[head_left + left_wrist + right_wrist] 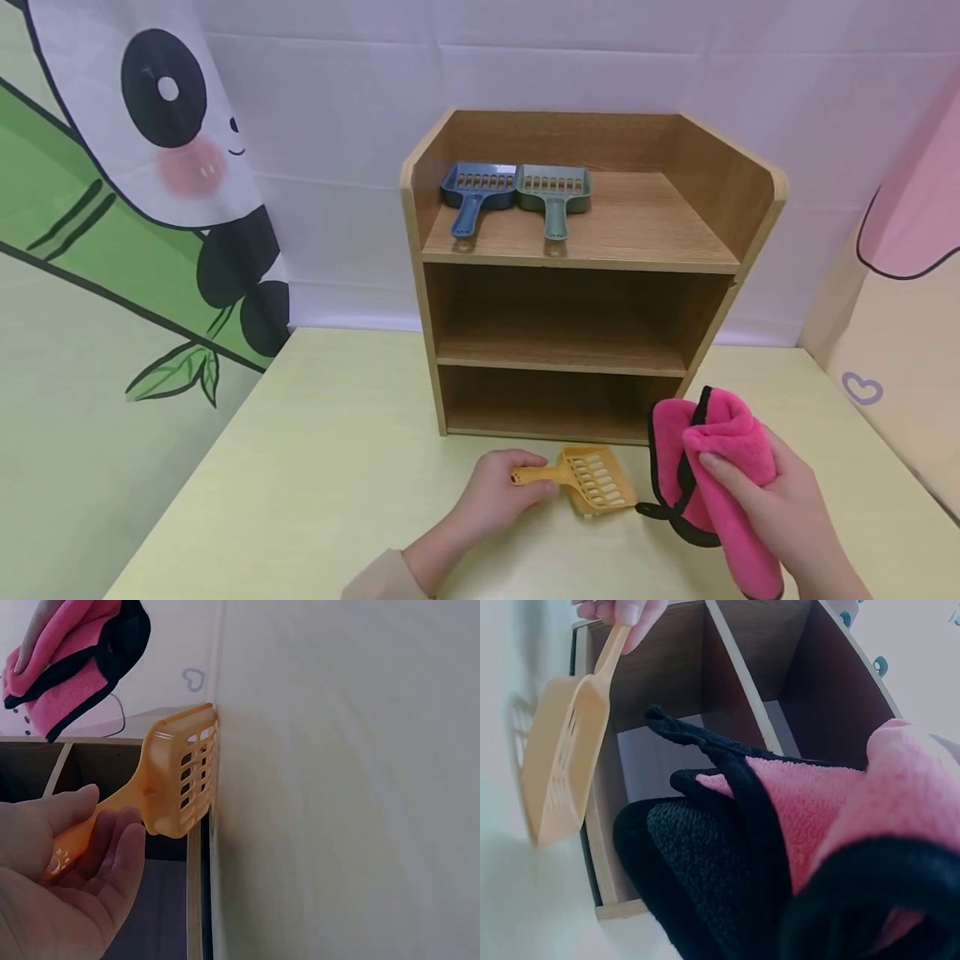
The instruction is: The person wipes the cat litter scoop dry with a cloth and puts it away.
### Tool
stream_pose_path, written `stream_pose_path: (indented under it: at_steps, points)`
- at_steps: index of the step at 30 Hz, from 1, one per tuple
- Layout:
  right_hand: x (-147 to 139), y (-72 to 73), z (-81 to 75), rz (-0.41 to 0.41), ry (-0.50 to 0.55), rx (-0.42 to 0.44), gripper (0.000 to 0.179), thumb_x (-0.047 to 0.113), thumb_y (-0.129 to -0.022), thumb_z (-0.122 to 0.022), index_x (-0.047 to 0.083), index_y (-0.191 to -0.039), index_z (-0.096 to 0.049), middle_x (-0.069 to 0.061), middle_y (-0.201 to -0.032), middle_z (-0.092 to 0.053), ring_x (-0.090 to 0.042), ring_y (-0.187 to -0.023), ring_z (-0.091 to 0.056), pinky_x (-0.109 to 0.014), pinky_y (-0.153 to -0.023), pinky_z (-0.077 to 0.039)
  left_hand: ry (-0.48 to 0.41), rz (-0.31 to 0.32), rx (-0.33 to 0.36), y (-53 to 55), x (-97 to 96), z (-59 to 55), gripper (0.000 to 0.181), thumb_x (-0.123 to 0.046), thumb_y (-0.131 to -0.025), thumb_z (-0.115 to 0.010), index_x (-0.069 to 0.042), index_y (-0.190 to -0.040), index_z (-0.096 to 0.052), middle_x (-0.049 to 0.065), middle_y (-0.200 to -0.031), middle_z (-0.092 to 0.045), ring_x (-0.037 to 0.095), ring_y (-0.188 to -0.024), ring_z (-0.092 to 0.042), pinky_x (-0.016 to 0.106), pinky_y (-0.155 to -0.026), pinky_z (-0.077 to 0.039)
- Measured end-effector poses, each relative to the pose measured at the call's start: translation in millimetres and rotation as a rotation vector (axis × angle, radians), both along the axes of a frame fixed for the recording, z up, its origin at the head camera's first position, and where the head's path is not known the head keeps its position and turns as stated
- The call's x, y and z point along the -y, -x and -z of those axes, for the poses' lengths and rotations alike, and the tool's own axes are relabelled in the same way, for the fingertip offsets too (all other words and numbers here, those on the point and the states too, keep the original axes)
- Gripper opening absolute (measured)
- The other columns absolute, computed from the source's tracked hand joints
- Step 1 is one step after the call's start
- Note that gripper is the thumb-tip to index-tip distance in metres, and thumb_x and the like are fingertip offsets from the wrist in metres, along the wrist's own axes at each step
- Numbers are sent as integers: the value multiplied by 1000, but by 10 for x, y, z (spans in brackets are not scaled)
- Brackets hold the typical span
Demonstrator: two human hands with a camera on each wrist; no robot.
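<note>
My left hand (504, 487) grips the handle of a yellow slotted litter scoop (597, 482), thumb and fingers around it. In the left wrist view the scoop (184, 776) is tilted, its slotted side right by the table surface. My right hand (787, 500) holds a bunched pink cloth (738, 450) with black edging and a small black hanging loop, just right of the scoop. Up close in the right wrist view, the cloth (817, 810) shows a dark grey underside and hides the right hand's fingers.
A wooden shelf unit (562, 262) stands at the back of the pale table (337, 467), directly behind the scoop. On its top level lie a blue litter scoop (477, 193) and a green litter scoop (555, 196), side by side. A printed curtain (337, 125) hangs behind.
</note>
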State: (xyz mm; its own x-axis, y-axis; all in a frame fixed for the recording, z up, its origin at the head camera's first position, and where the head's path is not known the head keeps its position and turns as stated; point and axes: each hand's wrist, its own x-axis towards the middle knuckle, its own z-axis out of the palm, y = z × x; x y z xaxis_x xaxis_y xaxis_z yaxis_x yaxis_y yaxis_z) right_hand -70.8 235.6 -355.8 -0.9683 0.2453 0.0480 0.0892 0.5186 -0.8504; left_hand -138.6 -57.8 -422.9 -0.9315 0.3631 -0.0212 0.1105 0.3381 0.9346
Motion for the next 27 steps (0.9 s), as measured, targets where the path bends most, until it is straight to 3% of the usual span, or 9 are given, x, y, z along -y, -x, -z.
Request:
stream_pose_path:
  at_steps: [4, 6, 10, 12, 18, 23, 27]
  points:
    - [-50, -11, 82, -7, 4, -59, 41, 27, -92, -63, 17, -129, -51, 28, -100, -57, 5, -85, -59, -19, -66, -53, 80, 11, -89, 4, 46, -49, 33, -23, -80, -75, -1, -104, -71, 13, -107, -69, 3, -71, -57, 18, -60, -50]
    - [-86, -6, 122, -11, 40, -34, 36, 28, -94, -59, 21, -128, -50, 28, -97, -57, 2, -81, -60, -21, -65, -54, 93, 16, -115, 11, 81, -84, 32, -25, -80, -75, -3, -102, -72, 11, -103, -71, 6, -71, -59, 19, -60, -51]
    - [-178, 47, 184, -7, 112, 37, 26, 33, -96, -54, 26, -120, -49, 24, -90, -59, -4, -76, -63, -25, -63, -55, 16, 54, -98, 21, 185, -204, 31, -25, -81, -75, -4, -103, -72, 9, -92, -73, 18, -70, -68, 23, -59, -55]
    - [-237, 104, 201, -14, 197, 67, 21, 35, -96, -52, 28, -116, -48, 22, -88, -60, -5, -75, -64, -25, -64, -55, -27, 84, -103, 22, 253, -298, 30, -25, -82, -74, -5, -104, -71, 8, -89, -74, 19, -70, -70, 25, -59, -56]
    - [-342, 226, 184, -46, 462, 107, 16, 32, -98, -50, 31, -113, -47, 18, -87, -63, -5, -75, -65, -25, -64, -56, -48, 107, -215, -37, 425, -598, 27, -26, -80, -76, -13, -103, -73, 1, -98, -73, 10, -85, -67, 24, -74, -54]
    - [-285, 232, 87, -88, 468, 177, 18, 35, -99, -47, 34, -116, -45, 17, -90, -62, -7, -78, -64, -28, -67, -57, -130, 146, -296, -99, 467, -754, 25, -16, -80, -76, -8, -103, -73, 7, -96, -72, 4, -74, -61, 23, -63, -54]
    - [-137, 227, 22, -161, 487, 264, 19, 41, -100, -40, 34, -116, -45, 13, -93, -64, -11, -82, -66, -32, -71, -58, -185, 218, -345, -129, 440, -787, 25, -14, -81, -75, -5, -103, -72, 11, -94, -72, 1, -70, -59, 23, -60, -54]
